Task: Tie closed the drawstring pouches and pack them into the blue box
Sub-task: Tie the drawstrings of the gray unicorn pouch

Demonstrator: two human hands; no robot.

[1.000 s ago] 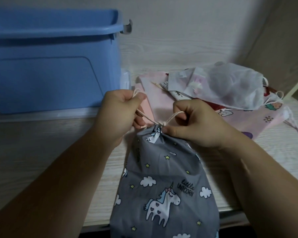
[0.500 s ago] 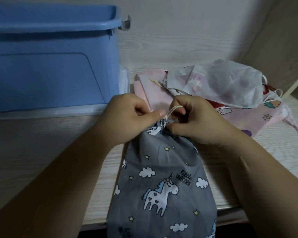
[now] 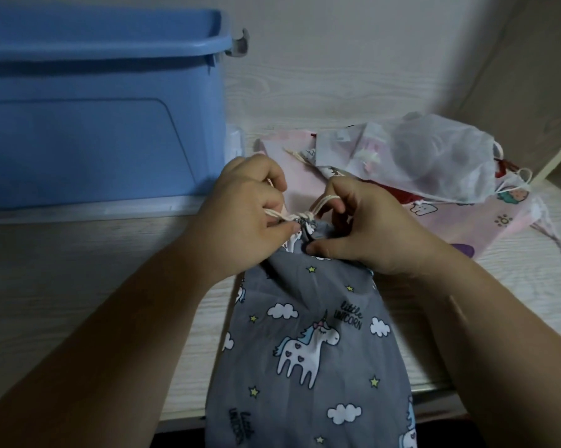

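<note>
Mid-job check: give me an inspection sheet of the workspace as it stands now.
Surface: pale wood-grain table, bare on the left.
Job's things: grey unicorn pouch hangs over the near edge, neck gathered; blue box back left; pile of pouches back right.
Clutter: nothing seen.
Grippers: left hand and right hand each pinch the cord at the neck.
Cables: loose cord on the white mesh pouch.
Surroundings: wall behind.

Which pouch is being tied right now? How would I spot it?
Start at the blue box on the left; just right of it, both hands meet over the grey pouch. Unlike the pink and white pouches behind, it shows white unicorns, clouds and stars.
</note>
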